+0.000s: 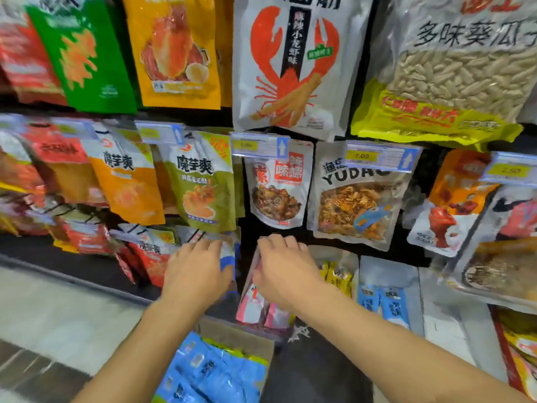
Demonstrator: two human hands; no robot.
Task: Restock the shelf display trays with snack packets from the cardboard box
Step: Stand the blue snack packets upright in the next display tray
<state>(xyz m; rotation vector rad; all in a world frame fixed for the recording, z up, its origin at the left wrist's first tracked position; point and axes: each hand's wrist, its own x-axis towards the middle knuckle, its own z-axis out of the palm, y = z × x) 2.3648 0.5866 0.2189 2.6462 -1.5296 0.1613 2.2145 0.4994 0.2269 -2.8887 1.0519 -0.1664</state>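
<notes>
Both hands reach into the low shelf display. My left hand [196, 273] is curled over blue snack packets [227, 258] standing in a tray. My right hand [283, 270] presses on pink and white packets [252, 303] stacked upright in the neighbouring tray; its fingers fold over their top edge. Below my arms the cardboard box [241, 337] stands open, filled with several blue and yellow snack packets [209, 370]. How firmly either hand grips is hidden by the hands themselves.
Hanging snack bags fill the pegs above, with price tags [260, 145] in front. To the right a tray holds yellow packets [338, 276] and blue packets [383, 301]. Red bags [148, 257] lie to the left. Pale floor tiles [58, 309] at lower left.
</notes>
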